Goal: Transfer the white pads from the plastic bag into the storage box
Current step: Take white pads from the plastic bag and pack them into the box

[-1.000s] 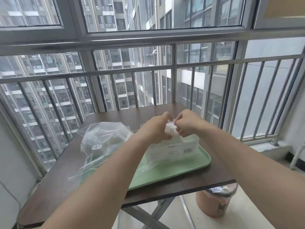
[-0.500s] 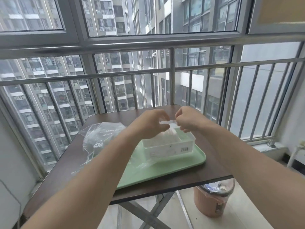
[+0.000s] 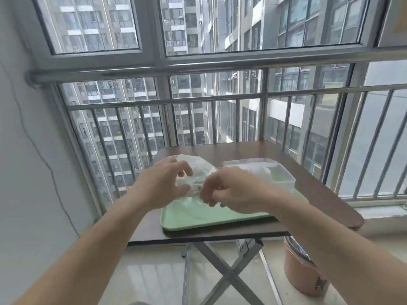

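A crumpled clear plastic bag (image 3: 198,167) lies at the left end of the green tray (image 3: 198,219), with white pads faintly visible inside it. My left hand (image 3: 165,183) curls round the bag's left side, thumb below and fingers above. From the right, my right hand (image 3: 224,191) pinches the bag's film with curled fingers. The clear storage box (image 3: 284,176) stands open on the tray's right end, behind my right wrist, with something pale inside that is blurred.
The tray sits on a small brown folding table (image 3: 319,194) against a metal window railing (image 3: 220,97). A pink waste bin (image 3: 301,271) stands on the floor under the table's right side. A white wall (image 3: 33,172) lies close on the left.
Both hands have moved left from above the storage box to the plastic bag and taken hold of it. The view has swung left, so the box now sits to the right.
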Motion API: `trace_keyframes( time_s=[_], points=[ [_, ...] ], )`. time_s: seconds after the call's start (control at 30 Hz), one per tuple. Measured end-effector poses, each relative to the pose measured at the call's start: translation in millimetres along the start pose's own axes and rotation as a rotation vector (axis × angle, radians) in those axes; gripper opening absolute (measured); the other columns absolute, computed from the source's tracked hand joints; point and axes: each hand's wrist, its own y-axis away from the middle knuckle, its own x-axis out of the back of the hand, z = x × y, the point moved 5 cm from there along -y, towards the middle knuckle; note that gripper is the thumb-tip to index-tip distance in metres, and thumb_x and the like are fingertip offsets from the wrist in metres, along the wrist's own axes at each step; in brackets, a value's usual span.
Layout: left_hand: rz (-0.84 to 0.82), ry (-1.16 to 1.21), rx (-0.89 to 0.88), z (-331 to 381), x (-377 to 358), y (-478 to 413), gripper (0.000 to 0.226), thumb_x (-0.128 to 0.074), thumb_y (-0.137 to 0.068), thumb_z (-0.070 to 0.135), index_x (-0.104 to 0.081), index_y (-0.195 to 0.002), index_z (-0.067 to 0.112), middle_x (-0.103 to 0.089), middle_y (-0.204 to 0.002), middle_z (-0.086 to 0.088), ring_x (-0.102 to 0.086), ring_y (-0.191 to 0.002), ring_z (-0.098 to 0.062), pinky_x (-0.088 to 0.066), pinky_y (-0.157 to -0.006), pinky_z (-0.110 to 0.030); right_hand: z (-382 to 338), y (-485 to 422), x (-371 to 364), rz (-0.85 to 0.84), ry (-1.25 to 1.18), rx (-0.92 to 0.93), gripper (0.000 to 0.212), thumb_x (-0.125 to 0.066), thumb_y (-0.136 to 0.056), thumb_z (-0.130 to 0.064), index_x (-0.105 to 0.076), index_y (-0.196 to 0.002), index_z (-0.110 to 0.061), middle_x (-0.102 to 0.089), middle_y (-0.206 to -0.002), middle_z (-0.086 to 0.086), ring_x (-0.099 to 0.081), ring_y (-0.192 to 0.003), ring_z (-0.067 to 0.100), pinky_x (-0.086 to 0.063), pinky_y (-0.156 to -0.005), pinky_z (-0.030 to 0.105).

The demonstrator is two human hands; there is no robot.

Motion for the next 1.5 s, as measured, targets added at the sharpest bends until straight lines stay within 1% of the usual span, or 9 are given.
trace_keyframes(
  time_s=[0.07, 0.17, 0.3, 0.37, 0.47, 0.6, 0.77, 1.23, 1.5],
  points=[
    [0.131, 0.099, 0.054, -7, 0, -1, 0.01, -0.062, -0.092, 0.034, -0.064, -0.102, 0.036, -0.066, -0.103, 0.017, -0.064, -0.085, -0.006, -0.058, -0.075, -0.036, -5, -6, -19, -0.007, 0.13, 0.024, 0.039, -0.043, -0.095, -0.005, -0.067, -0.122, -0.018, -0.069, -0.118, -0.005, -0.061, -0.108, 0.008, -0.042, -0.089, 0.009],
    [0.285, 0.228, 0.105, -8, 5, -6, 0.013, -0.062, -0.093, 0.026, -0.071, -0.102, 0.029, -0.07, -0.093, 0.014, -0.067, -0.077, -0.008, -0.06, -0.074, -0.038, 3, -20, -41, -0.048, 0.265, -0.004, 0.049, -0.035, -0.095, -0.005, -0.051, -0.14, -0.016, -0.055, -0.14, 0.005, -0.049, -0.129, 0.022, -0.038, -0.103, 0.026],
    [0.502, 0.263, 0.114, -3, 23, -8, 0.014, -0.064, -0.092, 0.018, -0.074, -0.101, 0.023, -0.074, -0.091, 0.009, -0.068, -0.073, -0.01, -0.059, -0.075, -0.035, 17, -36, -55, -0.119, 0.352, -0.097, 0.053, -0.034, -0.09, 0.002, -0.052, -0.136, -0.017, -0.054, -0.138, 0.009, -0.053, -0.123, 0.028, -0.045, -0.098, 0.034],
    [0.559, 0.288, 0.117, -4, 28, -8, 0.014, -0.066, -0.09, 0.017, -0.075, -0.1, 0.022, -0.075, -0.091, 0.009, -0.069, -0.073, -0.011, -0.06, -0.077, -0.036, 20, -43, -59, -0.15, 0.422, -0.129, 0.039, -0.037, -0.088, 0.006, -0.06, -0.117, -0.007, -0.063, -0.114, 0.014, -0.061, -0.103, 0.032, -0.051, -0.082, 0.035],
    [0.577, 0.316, 0.114, -6, 30, -11, 0.013, -0.067, -0.09, 0.018, -0.071, -0.101, 0.023, -0.074, -0.09, 0.009, -0.07, -0.072, -0.013, -0.06, -0.073, -0.037, 14, -54, -57, -0.08, 0.485, -0.133, 0.022, -0.042, -0.087, 0.008, -0.061, -0.091, -0.001, -0.059, -0.089, 0.011, -0.06, -0.087, 0.032, -0.049, -0.071, 0.035],
    [0.568, 0.323, 0.081, -1, 29, -13, 0.009, -0.067, -0.09, 0.017, -0.065, -0.093, 0.025, -0.072, -0.087, 0.006, -0.07, -0.069, -0.016, -0.061, -0.066, -0.038, 2, -75, -43, 0.231, 0.495, -0.075, 0.018, -0.055, -0.086, 0.003, -0.06, -0.102, -0.002, -0.055, -0.116, 0.017, -0.059, -0.091, 0.031, -0.045, -0.072, 0.033],
    [0.524, 0.381, 0.099, 0, 29, -17, 0.012, -0.068, -0.089, 0.019, -0.064, -0.088, 0.03, -0.071, -0.083, 0.01, -0.071, -0.069, -0.013, -0.06, -0.071, -0.038, 14, -98, -41, 0.18, 0.513, -0.165, 0.043, -0.057, -0.086, 0.003, -0.045, -0.128, 0.003, -0.043, -0.132, 0.018, -0.046, -0.123, 0.034, -0.044, -0.084, 0.035],
    [0.49, 0.424, 0.123, -3, 29, -20, 0.014, -0.07, -0.087, 0.02, -0.063, -0.084, 0.033, -0.071, -0.081, 0.012, -0.07, -0.069, -0.01, -0.059, -0.075, -0.038, 25, -117, -43, 0.294, 0.662, -0.067, 0.028, -0.046, -0.094, 0.0, -0.059, -0.117, -0.006, -0.048, -0.129, 0.013, -0.04, -0.127, 0.024, -0.041, -0.099, 0.033],
    [0.523, 0.393, 0.14, 0, 24, -18, 0.006, -0.068, -0.087, 0.022, -0.067, -0.089, 0.028, -0.069, -0.086, 0.015, -0.068, -0.074, -0.008, -0.057, -0.075, -0.034, 20, -83, -40, 0.392, 0.619, -0.034, 0.032, -0.052, -0.088, -0.003, -0.042, -0.118, -0.007, -0.057, -0.101, 0.009, -0.06, -0.086, 0.03, -0.042, -0.059, 0.036]
  ],
)
